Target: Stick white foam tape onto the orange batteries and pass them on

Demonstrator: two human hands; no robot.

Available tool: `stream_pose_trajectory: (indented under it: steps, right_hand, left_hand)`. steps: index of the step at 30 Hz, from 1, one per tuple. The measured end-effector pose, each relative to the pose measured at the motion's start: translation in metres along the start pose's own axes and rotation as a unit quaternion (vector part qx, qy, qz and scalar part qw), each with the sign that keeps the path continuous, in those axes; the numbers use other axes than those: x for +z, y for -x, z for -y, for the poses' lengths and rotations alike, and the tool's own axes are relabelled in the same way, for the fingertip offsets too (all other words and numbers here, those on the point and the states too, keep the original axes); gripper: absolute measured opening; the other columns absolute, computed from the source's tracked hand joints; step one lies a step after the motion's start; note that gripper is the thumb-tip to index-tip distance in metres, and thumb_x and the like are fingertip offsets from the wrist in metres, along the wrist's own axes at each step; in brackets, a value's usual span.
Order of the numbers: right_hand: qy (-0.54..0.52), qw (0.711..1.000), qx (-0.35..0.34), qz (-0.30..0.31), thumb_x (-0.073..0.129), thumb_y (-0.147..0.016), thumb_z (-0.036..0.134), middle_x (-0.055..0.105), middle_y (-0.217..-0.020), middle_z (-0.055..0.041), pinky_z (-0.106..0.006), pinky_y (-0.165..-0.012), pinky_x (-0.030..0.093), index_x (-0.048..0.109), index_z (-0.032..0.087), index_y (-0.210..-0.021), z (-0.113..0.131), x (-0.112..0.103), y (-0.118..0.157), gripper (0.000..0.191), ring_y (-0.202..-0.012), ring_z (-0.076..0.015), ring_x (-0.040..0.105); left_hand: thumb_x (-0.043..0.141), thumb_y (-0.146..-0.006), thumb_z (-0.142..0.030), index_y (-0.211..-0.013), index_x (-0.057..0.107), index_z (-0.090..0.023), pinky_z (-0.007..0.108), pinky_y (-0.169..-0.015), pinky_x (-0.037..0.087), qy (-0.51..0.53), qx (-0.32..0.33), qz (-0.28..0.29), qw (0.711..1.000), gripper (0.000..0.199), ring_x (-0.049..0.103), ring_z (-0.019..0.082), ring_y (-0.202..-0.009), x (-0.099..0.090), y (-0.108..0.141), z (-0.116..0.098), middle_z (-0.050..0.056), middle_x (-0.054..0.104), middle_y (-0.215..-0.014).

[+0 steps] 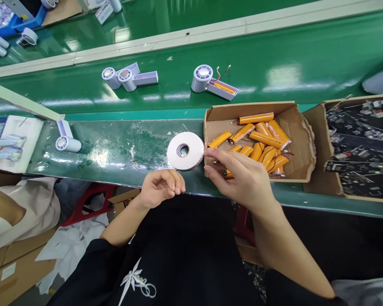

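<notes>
A roll of white tape (185, 151) lies flat on the green bench, its core hole facing up. My left hand (162, 187) is just below it at the bench's front edge, fingers curled together; whatever they hold, if anything, is too small to tell. Over the near left corner of a cardboard box (252, 111) is my right hand (242, 174), its thumb and index finger apart beside the roll, with nothing visible between them. Inside the box are several orange battery cells (264, 139) with thin wires, some partly behind my right hand.
Lilac cylindrical housings (127, 80) and one with an orange cell and wires (202, 78) stand on the green belt. Another housing (68, 143) lies on the bench. A box of small parts (364, 148) is at right; another person's arm (4, 206) is at left.
</notes>
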State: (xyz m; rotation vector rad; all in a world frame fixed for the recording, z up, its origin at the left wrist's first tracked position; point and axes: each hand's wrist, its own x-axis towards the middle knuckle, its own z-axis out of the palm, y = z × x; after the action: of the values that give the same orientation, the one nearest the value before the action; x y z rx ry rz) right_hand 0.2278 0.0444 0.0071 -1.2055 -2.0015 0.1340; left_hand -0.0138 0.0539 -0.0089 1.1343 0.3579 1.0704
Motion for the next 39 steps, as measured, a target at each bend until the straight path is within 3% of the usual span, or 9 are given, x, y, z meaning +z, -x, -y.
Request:
stream_pose_trajectory:
  steps: [3,9,12,18,25,32,39]
  right_hand:
    - [0.001,1.0,-0.001,0.003,0.069,-0.099,0.02,0.082,-0.108,-0.0077,-0.035,-0.077,0.062,0.062,0.022,-0.138,0.0,-0.001,-0.001,0.04,-0.086,-0.0238,0.079]
    - [0.01,1.0,-0.003,0.006,0.069,-0.099,0.02,0.083,-0.108,-0.0085,-0.035,-0.076,0.062,0.062,0.021,-0.137,0.0,-0.001,0.0,0.038,-0.086,-0.0242,0.08]
    - [0.018,1.0,-0.004,0.005,0.069,-0.1,0.021,0.083,-0.106,-0.0078,-0.034,-0.075,0.061,0.063,0.021,-0.136,0.001,0.0,-0.001,0.037,-0.086,-0.0238,0.079]
    - [0.036,0.999,-0.01,0.003,0.07,-0.099,0.02,0.082,-0.1,-0.0074,-0.033,-0.07,0.058,0.064,0.018,-0.132,0.002,0.0,-0.002,0.034,-0.079,-0.0229,0.078]
    - [0.034,0.999,-0.005,0.005,0.069,-0.1,0.021,0.083,-0.101,-0.0065,-0.032,-0.073,0.059,0.065,0.021,-0.135,0.002,0.001,-0.001,0.035,-0.082,-0.0223,0.078]
    - [0.041,0.999,-0.011,0.005,0.069,-0.1,0.022,0.082,-0.097,-0.0058,-0.032,-0.07,0.057,0.065,0.02,-0.132,0.001,0.001,-0.002,0.032,-0.079,-0.0217,0.078]
    - [0.038,0.999,0.005,0.015,0.068,-0.099,0.023,0.082,-0.098,-0.0054,-0.033,-0.071,0.058,0.067,0.022,-0.134,0.0,0.002,0.0,0.035,-0.079,-0.0226,0.077]
  left_hand:
    - [0.088,-0.088,-0.037,-0.073,0.062,-0.018,0.029,-0.069,0.053,0.032,-0.01,-0.006,0.999,0.036,0.067,0.014,-0.066,0.001,-0.003,-0.002,-0.001,0.063,-0.065]
    - [0.087,-0.086,-0.048,-0.055,0.047,-0.017,0.029,-0.059,0.049,0.05,-0.034,0.003,0.998,0.059,0.057,0.012,-0.046,0.004,-0.007,-0.006,-0.004,0.05,-0.045]
    - [0.085,-0.088,-0.049,-0.058,0.052,-0.018,0.029,-0.06,0.05,0.053,-0.029,0.012,0.998,0.054,0.06,0.013,-0.049,0.005,-0.005,-0.005,-0.002,0.055,-0.048]
    - [0.079,-0.094,-0.027,-0.074,0.065,-0.019,0.031,-0.065,0.054,0.058,-0.025,0.041,0.997,0.026,0.068,0.017,-0.065,0.001,0.002,-0.001,0.002,0.065,-0.063]
    - [0.072,-0.1,-0.023,-0.09,0.072,-0.02,0.032,-0.074,0.057,0.055,-0.011,0.021,0.998,0.01,0.07,0.017,-0.076,0.002,0.004,0.0,0.004,0.069,-0.076]
    - [0.062,-0.106,-0.033,-0.097,0.074,-0.018,0.032,-0.069,0.054,0.042,-0.007,0.031,0.999,0.022,0.068,0.018,-0.072,0.005,0.0,-0.004,0.006,0.068,-0.075]
    - [0.069,-0.099,-0.054,-0.079,0.059,-0.019,0.032,-0.064,0.053,-0.008,-0.021,0.012,1.0,0.04,0.061,0.016,-0.063,0.003,0.002,0.001,0.002,0.059,-0.066]
